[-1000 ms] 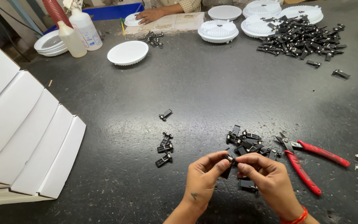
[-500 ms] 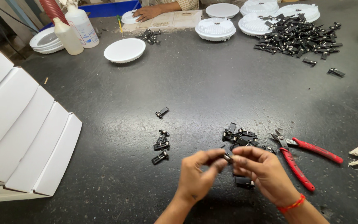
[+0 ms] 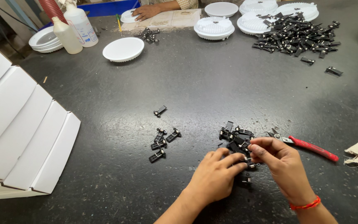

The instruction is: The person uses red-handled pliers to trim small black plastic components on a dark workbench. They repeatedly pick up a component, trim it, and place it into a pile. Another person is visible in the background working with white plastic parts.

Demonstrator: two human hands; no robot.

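- I see a small black clip (image 3: 245, 159) pinched between the fingertips of my left hand (image 3: 214, 178) and my right hand (image 3: 280, 159), just above the dark surface (image 3: 195, 87); its shape is mostly hidden by the fingers.
- Right behind it, a little heap of black clips (image 3: 233, 136) lies jumbled on the surface, pieces overlapping, touching my right fingertips.
- One more black piece (image 3: 247, 180) lies between my two hands, half hidden.

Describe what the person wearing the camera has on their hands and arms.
Both forearms are bare, with no sleeves in view. The left hand wears no glove, ring or band that shows. The right hand is also ungloved; a thin red-orange thread bracelet circles its wrist.
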